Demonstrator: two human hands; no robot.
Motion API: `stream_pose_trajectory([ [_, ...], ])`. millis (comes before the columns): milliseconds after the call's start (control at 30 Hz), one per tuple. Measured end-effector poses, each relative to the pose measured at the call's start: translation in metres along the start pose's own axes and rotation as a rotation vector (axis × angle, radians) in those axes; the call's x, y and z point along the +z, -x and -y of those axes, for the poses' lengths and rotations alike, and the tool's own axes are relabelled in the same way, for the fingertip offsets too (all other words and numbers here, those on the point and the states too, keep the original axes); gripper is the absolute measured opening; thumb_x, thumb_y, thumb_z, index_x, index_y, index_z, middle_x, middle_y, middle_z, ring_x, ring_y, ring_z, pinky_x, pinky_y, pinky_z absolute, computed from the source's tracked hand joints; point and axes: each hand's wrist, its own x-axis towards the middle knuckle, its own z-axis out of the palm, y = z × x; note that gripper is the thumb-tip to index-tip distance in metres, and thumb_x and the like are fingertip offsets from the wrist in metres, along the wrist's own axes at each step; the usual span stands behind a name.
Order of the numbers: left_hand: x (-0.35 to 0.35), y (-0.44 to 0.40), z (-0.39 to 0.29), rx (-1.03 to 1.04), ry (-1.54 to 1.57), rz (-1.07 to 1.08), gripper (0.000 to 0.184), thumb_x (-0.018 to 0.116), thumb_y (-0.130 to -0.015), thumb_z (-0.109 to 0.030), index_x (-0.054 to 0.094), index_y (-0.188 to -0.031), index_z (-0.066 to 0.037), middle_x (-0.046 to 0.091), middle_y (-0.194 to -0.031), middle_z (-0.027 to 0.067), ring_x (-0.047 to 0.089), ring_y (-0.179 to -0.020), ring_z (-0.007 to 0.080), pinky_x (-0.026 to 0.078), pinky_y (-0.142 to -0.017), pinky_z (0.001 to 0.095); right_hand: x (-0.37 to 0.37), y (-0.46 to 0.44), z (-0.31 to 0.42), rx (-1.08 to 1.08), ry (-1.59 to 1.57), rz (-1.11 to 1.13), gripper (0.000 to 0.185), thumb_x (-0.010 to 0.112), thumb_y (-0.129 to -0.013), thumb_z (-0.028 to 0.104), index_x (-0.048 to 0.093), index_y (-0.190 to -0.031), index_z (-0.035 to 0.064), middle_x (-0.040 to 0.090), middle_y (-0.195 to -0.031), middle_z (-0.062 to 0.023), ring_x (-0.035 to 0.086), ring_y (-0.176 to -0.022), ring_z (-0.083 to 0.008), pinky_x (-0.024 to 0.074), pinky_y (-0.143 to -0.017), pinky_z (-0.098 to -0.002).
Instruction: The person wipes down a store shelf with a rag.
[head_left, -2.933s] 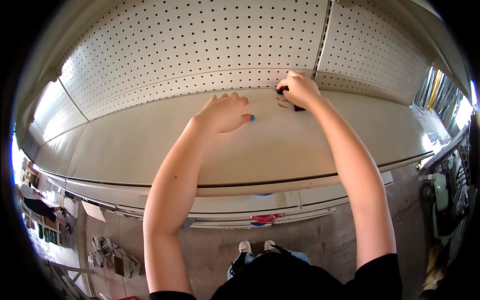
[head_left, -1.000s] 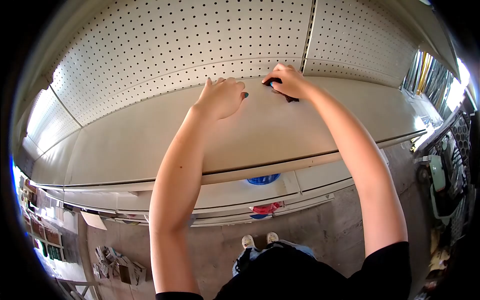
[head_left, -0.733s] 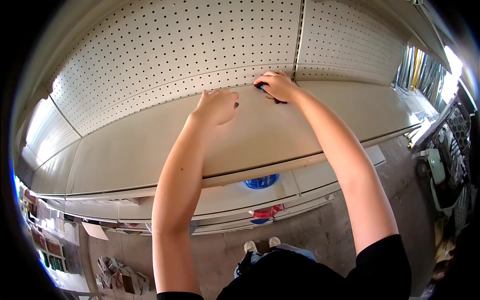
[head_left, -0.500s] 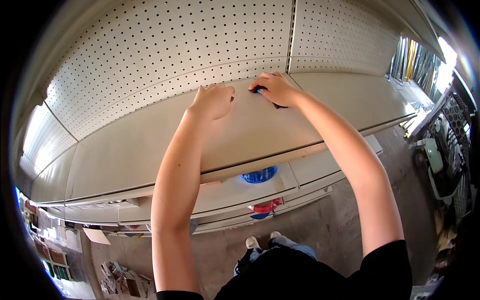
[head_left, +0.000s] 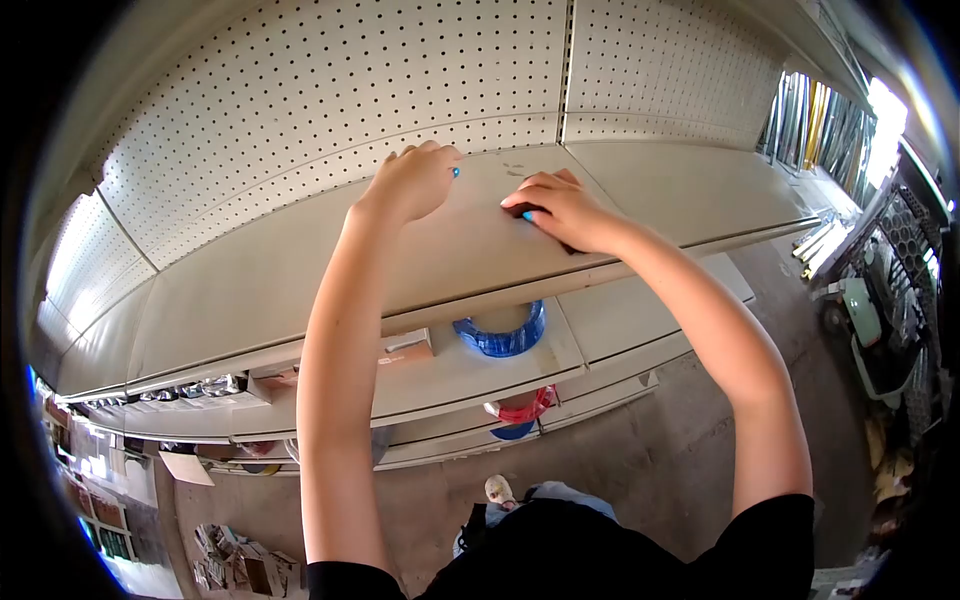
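Note:
My right hand (head_left: 565,212) is closed round a dark cloth (head_left: 520,210) and presses it on the beige shelf (head_left: 270,270), near the front edge. A dark corner of the cloth pokes out below the palm. Behind that hand, small dark marks (head_left: 512,168) show on the shelf's surface by the perforated back panel (head_left: 400,70). To the left, my left hand (head_left: 418,180) is at the back of the shelf with its fingers curled and nothing seen in it. Its fingertips are partly hidden.
On lower shelves lie a blue coil (head_left: 502,340), a red coil (head_left: 525,408) and a cardboard box (head_left: 405,346). More boxes (head_left: 245,560) are on the floor at the lower left. A pale green machine part (head_left: 860,312) and long metal strips (head_left: 800,120) are at the right.
My right hand has drawn the cloth from the back of the shelf towards the front edge, uncovering the marks. The view has shifted, and more of the lower shelves shows.

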Motion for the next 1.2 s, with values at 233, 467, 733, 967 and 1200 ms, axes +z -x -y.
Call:
stream_pose_trajectory([
  [233, -0.012, 0.111, 0.017, -0.01, -0.032, -0.113, 0.031, 0.048, -0.094, -0.023, 0.056, -0.12, -0.009, 0.053, -0.127, 0.0101, 0.048, -0.117, 0.0281, 0.036, -0.104, 0.0405, -0.012, 0.009, -0.067, 0.31, 0.109, -0.125, 0.028, 0.049, -0.09, 0.017, 0.06, -0.115, 0.0231, 0.052, -0.125, 0.0026, 0.042, -0.116, -0.0315, 0.0346, -0.103, -0.0434],
  [467, 0.009, 0.16, 0.037, -0.058, -0.003, -0.417, 0.025, 0.053, -0.091, -0.02, 0.059, -0.112, -0.006, 0.057, -0.121, 0.0085, 0.052, -0.112, 0.0287, 0.04, -0.096, 0.0395, -0.001, 0.004, -0.041, 0.186, 0.162, -0.102, 0.029, 0.05, -0.088, 0.019, 0.061, -0.114, 0.023, 0.055, -0.124, 0.0005, 0.045, -0.115, -0.0332, 0.0378, -0.1, -0.043],
  [733, 0.018, 0.163, 0.039, -0.033, -0.087, -0.656, 0.016, 0.054, -0.089, -0.017, 0.063, -0.092, -0.004, 0.064, -0.096, 0.0071, 0.057, -0.093, 0.0272, 0.044, -0.085, 0.0388, 0.029, -0.004, 0.049, 0.053, 0.169, -0.035, 0.031, 0.05, -0.089, 0.022, 0.058, -0.119, 0.0191, 0.05, -0.13, -0.0055, 0.042, -0.121, -0.0384, 0.0362, -0.101, -0.0509],
  [967, 0.018, 0.16, 0.049, -0.08, -0.064, -0.61, 0.017, 0.053, -0.089, -0.018, 0.062, -0.088, -0.004, 0.064, -0.093, 0.0086, 0.057, -0.093, 0.0276, 0.044, -0.084, 0.0388, 0.005, 0.023, 0.044, 0.225, 0.245, -0.054, 0.034, 0.044, -0.092, 0.019, 0.056, -0.123, 0.017, 0.047, -0.136, -0.0072, 0.043, -0.123, -0.0344, 0.0356, -0.104, -0.0481],
  [1200, 0.017, 0.162, 0.048, -0.048, -0.005, -0.572, 0.018, 0.054, -0.09, -0.023, 0.062, -0.089, -0.006, 0.063, -0.093, 0.0074, 0.056, -0.096, 0.0264, 0.043, -0.086, 0.0386, -0.009, 0.064, -0.004, 0.473, 0.302, -0.246, 0.028, 0.048, -0.089, 0.026, 0.061, -0.113, 0.0224, 0.055, -0.125, -0.0011, 0.047, -0.115, -0.032, 0.0405, -0.096, -0.0461],
])
